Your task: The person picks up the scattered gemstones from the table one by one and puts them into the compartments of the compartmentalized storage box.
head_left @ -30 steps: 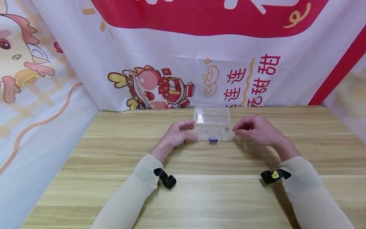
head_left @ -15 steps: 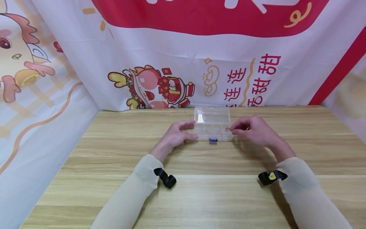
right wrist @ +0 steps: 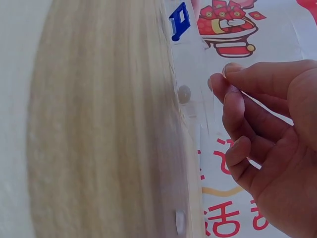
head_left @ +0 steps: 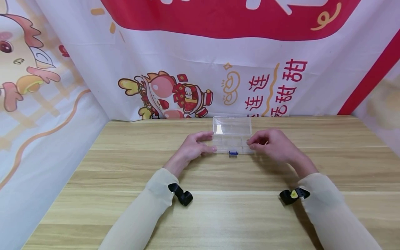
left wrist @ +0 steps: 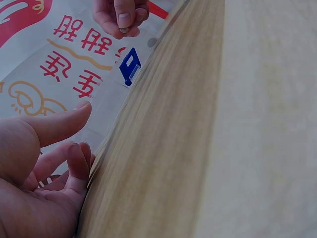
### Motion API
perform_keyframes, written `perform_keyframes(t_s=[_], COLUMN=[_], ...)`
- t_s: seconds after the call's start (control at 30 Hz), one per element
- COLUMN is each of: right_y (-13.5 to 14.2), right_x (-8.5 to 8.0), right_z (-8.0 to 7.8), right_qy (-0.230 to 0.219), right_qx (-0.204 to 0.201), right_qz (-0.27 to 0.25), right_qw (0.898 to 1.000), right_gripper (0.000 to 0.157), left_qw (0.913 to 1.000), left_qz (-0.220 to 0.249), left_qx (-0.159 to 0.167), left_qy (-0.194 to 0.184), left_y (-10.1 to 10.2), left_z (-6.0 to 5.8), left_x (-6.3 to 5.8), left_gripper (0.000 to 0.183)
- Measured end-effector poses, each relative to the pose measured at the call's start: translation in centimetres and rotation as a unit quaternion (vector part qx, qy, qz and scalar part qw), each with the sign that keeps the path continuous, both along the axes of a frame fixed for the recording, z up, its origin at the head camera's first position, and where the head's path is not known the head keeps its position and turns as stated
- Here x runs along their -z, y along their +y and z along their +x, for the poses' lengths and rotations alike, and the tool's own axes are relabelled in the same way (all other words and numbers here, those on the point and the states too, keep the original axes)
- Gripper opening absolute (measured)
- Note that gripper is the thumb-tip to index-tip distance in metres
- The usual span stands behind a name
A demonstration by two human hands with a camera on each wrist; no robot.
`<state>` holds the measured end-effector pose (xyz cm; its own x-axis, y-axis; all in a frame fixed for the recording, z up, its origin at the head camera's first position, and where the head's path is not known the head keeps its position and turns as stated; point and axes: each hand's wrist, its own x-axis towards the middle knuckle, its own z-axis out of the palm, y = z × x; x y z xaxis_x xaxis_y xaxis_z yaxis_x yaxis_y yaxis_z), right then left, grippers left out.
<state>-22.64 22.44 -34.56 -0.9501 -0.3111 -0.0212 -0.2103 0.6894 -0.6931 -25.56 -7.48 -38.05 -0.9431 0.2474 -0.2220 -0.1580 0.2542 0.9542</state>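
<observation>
A clear plastic compartment box (head_left: 223,151) stands near the table's back edge, its lid (head_left: 232,125) raised behind it. On its front is a blue latch (head_left: 233,153). My left hand (head_left: 193,146) holds the box's left end, thumb at the front corner and index finger toward the hinge. My right hand (head_left: 275,144) is over the right-hand compartments, thumb and index finger pinched together. Between those fingertips the left wrist view shows a small shiny piece (left wrist: 124,30); its kind is too small to tell. In the right wrist view the fingertips (right wrist: 232,68) mostly hide it.
A round greyish disc (right wrist: 184,94) shows at the box's right front. The wood-grain table (head_left: 237,215) stretches toward me. Behind it hangs a printed white and red cloth (head_left: 187,48), close to the raised lid. Another printed cloth (head_left: 72,114) covers the left side.
My right hand has moved left from beside the box to over its right-hand compartments. The small brownish thing seen there earlier is now hidden by the fingertips. My left hand has stayed put.
</observation>
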Motion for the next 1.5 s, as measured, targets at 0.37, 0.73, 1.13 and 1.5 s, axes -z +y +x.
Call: perform_keyframes(t_s=[0.37, 0.73, 1.13, 1.5], right_y=[-0.8, -2.4, -3.3, -3.7], right_x=[-0.1, 0.2, 0.4, 0.6], right_z=[0.1, 0.1, 0.1, 0.0], right_qy=[0.004, 0.020, 0.030, 0.018], right_qx=[-0.004, 0.024, 0.064, 0.073], right_qz=[0.007, 0.010, 0.000, 0.000], right_qw=[1.000, 0.999, 0.998, 0.997], right_gripper=[0.014, 0.012, 0.015, 0.014], left_qw=[1.0000, 0.9999, 0.9999, 0.9999], left_qz=[-0.002, -0.003, -0.009, -0.009], left_qx=[0.000, 0.005, 0.000, 0.004], left_qy=[-0.006, -0.009, -0.012, -0.009], left_y=[0.0, -0.1, 0.0, -0.2], left_z=[-0.1, -0.2, -0.3, -0.1], left_x=[0.0, 0.2, 0.1, 0.0], left_gripper=[0.068, 0.069, 0.068, 0.068])
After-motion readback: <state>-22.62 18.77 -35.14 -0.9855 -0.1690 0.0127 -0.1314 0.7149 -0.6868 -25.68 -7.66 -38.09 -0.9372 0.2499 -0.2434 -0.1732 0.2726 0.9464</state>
